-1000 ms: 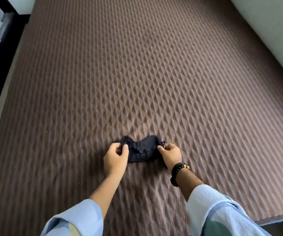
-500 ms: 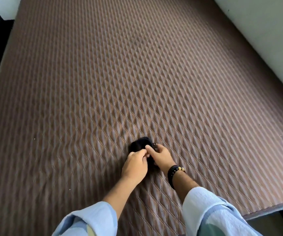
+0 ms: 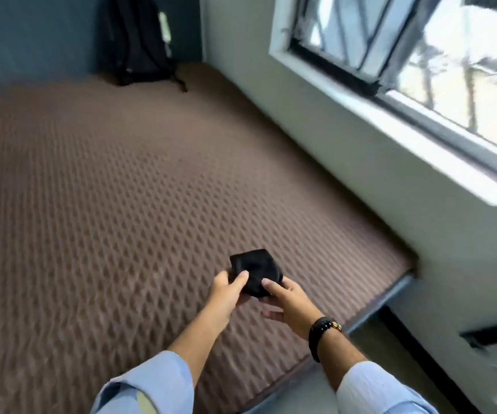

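Note:
A small dark folded cloth [image 3: 254,268], perhaps a sock, is held up just above the brown quilted mattress [image 3: 106,204]. My left hand [image 3: 226,292] grips its left side, thumb on top. My right hand [image 3: 286,300] holds its right side from below with the thumb pressed on top; a black beaded bracelet sits on that wrist. Both arms wear light blue sleeves. The underside of the cloth is hidden by my fingers.
A black backpack [image 3: 139,40] leans against the dark wall at the mattress's far end. A pale wall with a window [image 3: 420,70] runs along the right. The mattress's near right corner and frame edge [image 3: 390,291] lie close to my right hand.
The cloth was spread flat on the mattress, then folded together into a small bundle; now both hands have lifted it. My head has turned up and right, bringing backpack and window into view.

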A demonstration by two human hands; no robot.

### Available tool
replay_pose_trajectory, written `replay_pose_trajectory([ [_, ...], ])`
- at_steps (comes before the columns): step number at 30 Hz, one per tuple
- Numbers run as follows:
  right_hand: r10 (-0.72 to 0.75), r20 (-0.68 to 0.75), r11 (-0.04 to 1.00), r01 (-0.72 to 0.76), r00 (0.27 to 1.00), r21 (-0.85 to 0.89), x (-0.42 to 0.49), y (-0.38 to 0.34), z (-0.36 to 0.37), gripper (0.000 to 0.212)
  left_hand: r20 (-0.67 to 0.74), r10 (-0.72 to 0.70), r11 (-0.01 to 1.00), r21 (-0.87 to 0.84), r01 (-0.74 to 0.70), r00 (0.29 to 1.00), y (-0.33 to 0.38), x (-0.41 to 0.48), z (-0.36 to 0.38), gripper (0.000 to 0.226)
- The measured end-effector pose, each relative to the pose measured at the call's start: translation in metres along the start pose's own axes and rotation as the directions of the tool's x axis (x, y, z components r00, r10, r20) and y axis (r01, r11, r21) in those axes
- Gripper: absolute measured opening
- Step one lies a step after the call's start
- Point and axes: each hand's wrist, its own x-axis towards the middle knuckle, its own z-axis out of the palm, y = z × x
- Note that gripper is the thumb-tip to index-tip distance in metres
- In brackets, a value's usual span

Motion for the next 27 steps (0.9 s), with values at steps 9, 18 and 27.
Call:
replay_pose_trajectory([
  [9, -0.286, -0.472, 0.952, 0.189, 0.834, -0.242, -0.298, -0.106, -0.212, 0.024, 0.566, 0.158, 0.939, 0.167, -0.3, 0.809, 0.068, -0.218, 0.251, 0.011],
  [18, -0.083, -0.816, 0.996, 0.069, 0.572, -0.052, -0.604, -0.026, -0.396, 0.031, 0.863, 0.044, 0.782, 0.284, -0.555, 0.503, -0.01, -0.472, 0.475, 0.016],
  [27, -0.002, -0.969, 0.991, -0.127, 0.246, -0.034, -0.666, 0.08, -0.444, 0.012, 0.893, 0.078, 0.377, 0.385, -0.843, 0.443, -0.114, -0.546, 0.545, 0.034],
])
